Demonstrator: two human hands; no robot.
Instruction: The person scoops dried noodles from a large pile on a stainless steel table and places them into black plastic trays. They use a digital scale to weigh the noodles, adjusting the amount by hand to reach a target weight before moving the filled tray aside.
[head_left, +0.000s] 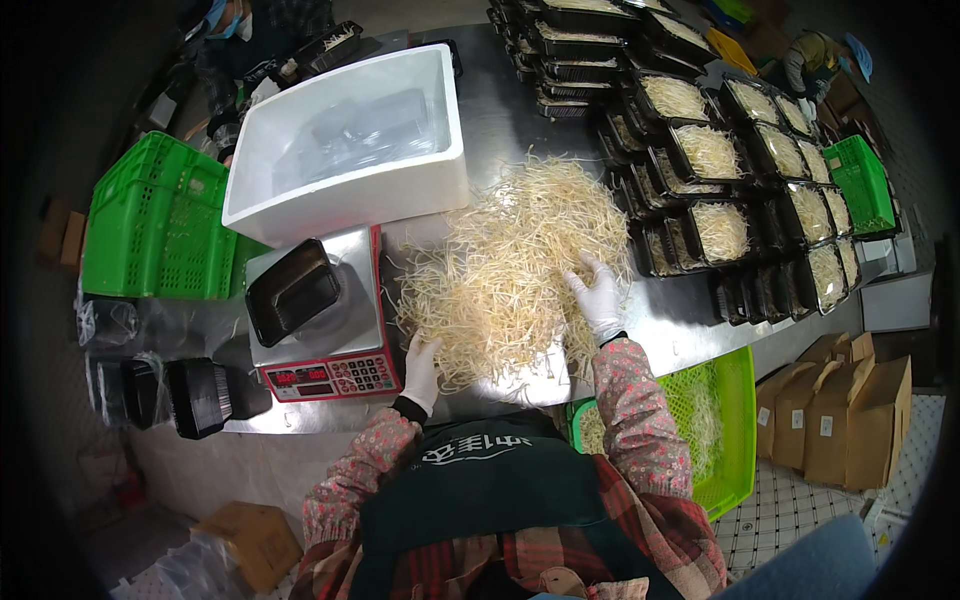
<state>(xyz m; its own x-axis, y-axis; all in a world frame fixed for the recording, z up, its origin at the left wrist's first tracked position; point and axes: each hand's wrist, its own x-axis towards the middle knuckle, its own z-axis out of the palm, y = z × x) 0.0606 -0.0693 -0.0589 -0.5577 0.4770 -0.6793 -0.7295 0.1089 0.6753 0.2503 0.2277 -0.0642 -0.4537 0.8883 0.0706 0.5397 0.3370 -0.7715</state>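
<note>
A loose heap of bean sprouts (517, 262) lies on the metal table in front of me. At its lower left edge, my gloved left hand (421, 373) touches the sprouts with thumb and fingers apart. My gloved right hand (598, 295) rests against the heap's right side, fingers spread, and grips nothing that I can see. Left of the heap stands a red-framed digital scale (319, 315) with a lit display. An empty black plastic tray (292, 291) sits tilted on its pan.
Behind the scale is a white foam box (345, 191) with clear plastic inside; a green crate (161, 225) stands left. Stacked sprout-filled trays (709, 154) crowd the right. Empty black trays (199, 397) lie front left. A lime basket (739, 427) is below the edge. Two co-workers stand beyond.
</note>
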